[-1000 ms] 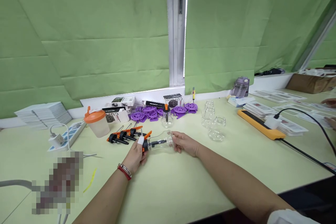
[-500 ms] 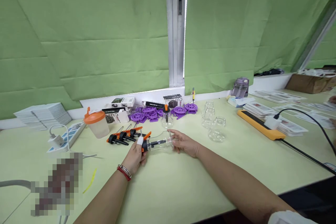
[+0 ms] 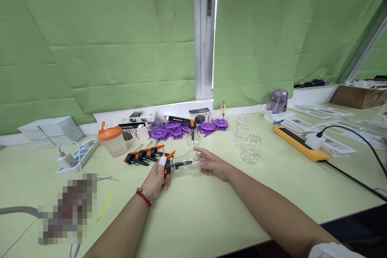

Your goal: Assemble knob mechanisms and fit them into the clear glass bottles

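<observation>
Both hands are clamped on one clear bottle (image 3: 187, 155), located between them. The bottle lies on its side, with its neck toward the left hand (image 3: 155, 179) and its base toward the right hand (image 3: 214, 165). The left hand grips the black cap (image 3: 168, 167) at the neck; a white wrap (image 3: 162, 161) covers the tip of its thumb. An orange lever (image 3: 171, 154) projects from the cap. A black tube (image 3: 183, 164) extends from the cap into the bottle. The right hand holds the base end, fingers curled against it. Whether the bottle touches the table (image 3: 193, 213) cannot be determined.

Just beyond the left hand, three spare caps (image 3: 142, 155), black with orange levers, lie in a row. Beyond the gap between the hands, a capped bottle (image 3: 193, 141) stands upright. Purple parts (image 3: 159, 133) are heaped along the far side, in front of printed boxes.

Beyond the right hand and to its right, a group of clear bottles (image 3: 250, 153) stands on the table. A yellow power strip (image 3: 299, 144) lies well to the right of that hand, with a white plug (image 3: 314, 140) on it. Beyond and left of the left hand, a cup (image 3: 114, 146) with an orange lid stands near a white power strip (image 3: 86, 153).
</observation>
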Available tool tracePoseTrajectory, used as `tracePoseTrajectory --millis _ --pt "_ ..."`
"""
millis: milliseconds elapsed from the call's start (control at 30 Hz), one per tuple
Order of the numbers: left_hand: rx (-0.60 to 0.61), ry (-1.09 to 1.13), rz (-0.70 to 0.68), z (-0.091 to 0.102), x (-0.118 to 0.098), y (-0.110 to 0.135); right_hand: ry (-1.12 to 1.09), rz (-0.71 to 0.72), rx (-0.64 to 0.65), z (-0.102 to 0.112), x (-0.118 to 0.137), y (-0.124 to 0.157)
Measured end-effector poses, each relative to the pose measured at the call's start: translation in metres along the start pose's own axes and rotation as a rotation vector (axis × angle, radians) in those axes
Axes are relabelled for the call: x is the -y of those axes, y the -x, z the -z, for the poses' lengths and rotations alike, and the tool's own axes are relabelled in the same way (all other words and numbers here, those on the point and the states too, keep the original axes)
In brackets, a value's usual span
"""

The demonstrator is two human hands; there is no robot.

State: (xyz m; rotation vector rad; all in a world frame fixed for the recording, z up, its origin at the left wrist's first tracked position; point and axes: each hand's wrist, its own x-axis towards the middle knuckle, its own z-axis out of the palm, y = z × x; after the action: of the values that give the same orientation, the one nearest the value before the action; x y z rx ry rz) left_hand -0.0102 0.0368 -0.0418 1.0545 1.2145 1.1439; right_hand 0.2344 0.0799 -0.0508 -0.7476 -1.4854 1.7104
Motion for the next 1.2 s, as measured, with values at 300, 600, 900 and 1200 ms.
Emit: tracePoseTrajectory --millis 300,600,900,1200 --pt "0.007 -0.008 -0.006 -0.001 -0.001 0.0 0.106 -0.037 -0.03 -0.006 -0.004 -0.009" --pt "-0.005 0.01 0.011 0.0 0.001 -0.001 0.027 -0.006 0.021 0.0 0.002 0.001" --pt "-0.027 0.002 0.022 -0.002 -0.001 0.001 0.113 -0.024 0.003 -0.001 -0.004 -0.006" --pt "0.001 -0.007 0.004 -0.002 -0.001 0.001 0.124 -0.027 -0.035 -0.007 -0.004 -0.007"
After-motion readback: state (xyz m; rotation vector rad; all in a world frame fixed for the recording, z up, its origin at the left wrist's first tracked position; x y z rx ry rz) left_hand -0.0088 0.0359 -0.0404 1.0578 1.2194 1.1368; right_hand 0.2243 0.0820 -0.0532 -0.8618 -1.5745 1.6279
